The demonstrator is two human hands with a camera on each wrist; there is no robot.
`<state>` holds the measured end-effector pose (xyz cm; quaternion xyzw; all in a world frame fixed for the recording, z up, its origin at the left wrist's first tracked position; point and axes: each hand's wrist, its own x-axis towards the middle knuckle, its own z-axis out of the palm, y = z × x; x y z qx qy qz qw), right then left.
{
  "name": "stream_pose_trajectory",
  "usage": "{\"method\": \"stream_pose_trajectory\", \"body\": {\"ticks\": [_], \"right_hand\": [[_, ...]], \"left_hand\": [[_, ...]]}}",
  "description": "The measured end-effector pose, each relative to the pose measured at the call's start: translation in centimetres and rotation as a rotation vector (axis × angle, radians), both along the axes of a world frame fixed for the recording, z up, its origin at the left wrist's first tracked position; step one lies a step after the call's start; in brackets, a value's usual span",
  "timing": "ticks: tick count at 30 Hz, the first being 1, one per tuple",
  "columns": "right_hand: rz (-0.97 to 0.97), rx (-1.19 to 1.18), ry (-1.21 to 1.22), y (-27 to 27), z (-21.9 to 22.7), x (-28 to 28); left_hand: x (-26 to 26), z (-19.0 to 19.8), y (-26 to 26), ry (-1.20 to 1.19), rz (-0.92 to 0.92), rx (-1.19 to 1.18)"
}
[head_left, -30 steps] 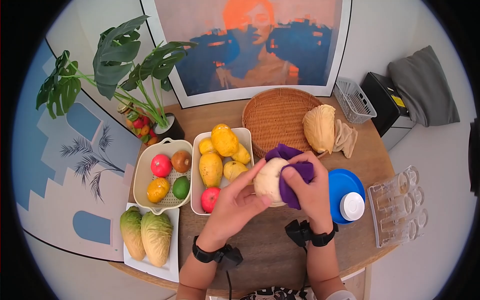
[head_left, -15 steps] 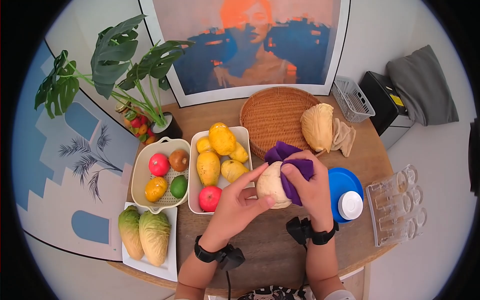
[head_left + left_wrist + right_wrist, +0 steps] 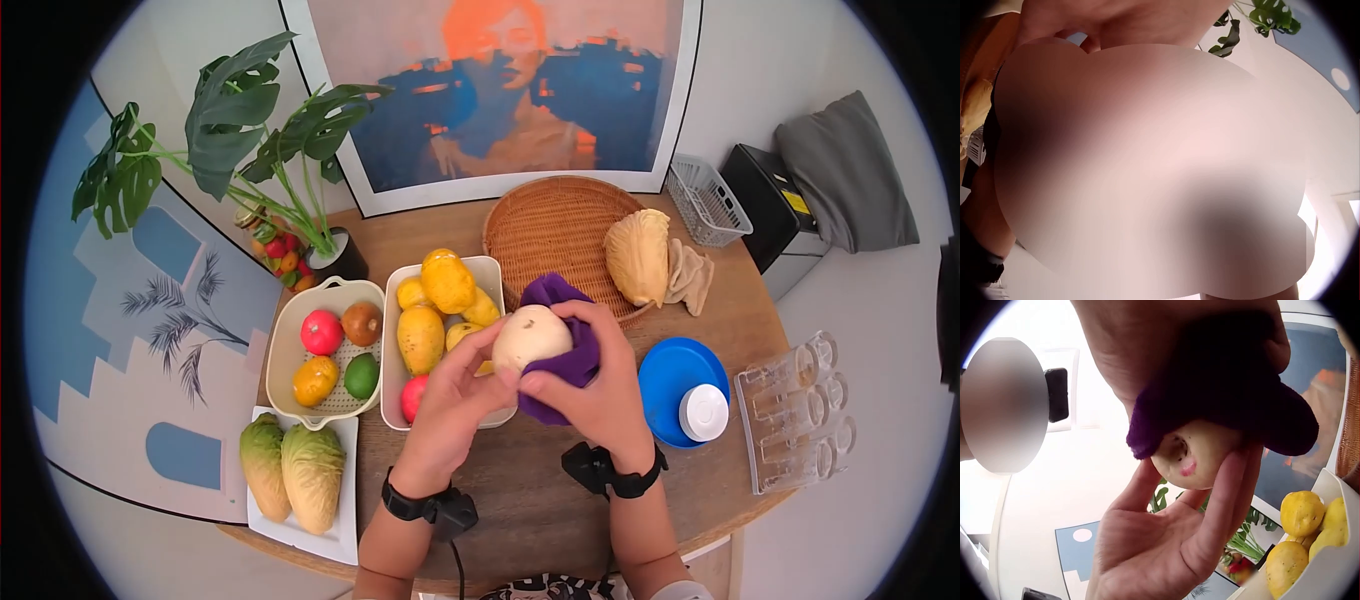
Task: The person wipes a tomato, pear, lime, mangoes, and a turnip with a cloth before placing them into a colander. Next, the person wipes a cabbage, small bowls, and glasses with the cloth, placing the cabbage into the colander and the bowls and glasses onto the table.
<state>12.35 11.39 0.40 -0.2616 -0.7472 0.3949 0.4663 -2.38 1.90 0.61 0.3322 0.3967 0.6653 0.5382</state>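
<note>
A round, cream-coloured fruit [image 3: 530,338] is held up between both hands over the middle of the table. My left hand [image 3: 447,405] grips its left side, thumb near the bottom and fingers behind. With my right hand [image 3: 608,385] I press a bunched purple cloth [image 3: 572,368] around the fruit's right side, the thumb in front. The right wrist view shows the fruit's dimpled end [image 3: 1200,459] with a pink mark, partly covered by the cloth. Most of the left wrist view is blurred, hiding the fruit there.
Left of the hands stand a white bin [image 3: 391,300] of yellow fruit, a cream colander [image 3: 277,375] and a white tray [image 3: 347,490] with two cabbages. A wicker tray [image 3: 545,235] lies behind. To the right are a blue plate [image 3: 670,365], a white jar [image 3: 704,412] and a glass rack [image 3: 755,470].
Both hands have shifted left and slightly up with the fruit and cloth. The fruit has turned, showing a different face, and more of the blue plate is uncovered.
</note>
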Motion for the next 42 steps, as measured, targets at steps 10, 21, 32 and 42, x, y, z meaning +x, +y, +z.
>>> {"method": "stream_pose_trajectory", "body": {"ticks": [10,21,32,42], "right_hand": [[0.013,-0.358,0.255,0.2,0.6,0.7],[-0.038,-0.291,0.178,0.7,-0.4,0.5],[0.016,0.112,-0.04,0.0,1.1,0.4],[0.007,-0.096,0.149,0.6,-0.5,0.4]], "left_hand": [[0.5,0.2,-0.6,0.373,-0.125,0.101],[0.4,-0.4,0.0,0.248,-0.122,0.049],[0.6,-0.4,0.4,0.027,-0.008,-0.076],[0.3,0.3,-0.2,0.16,-0.102,0.096]]}}
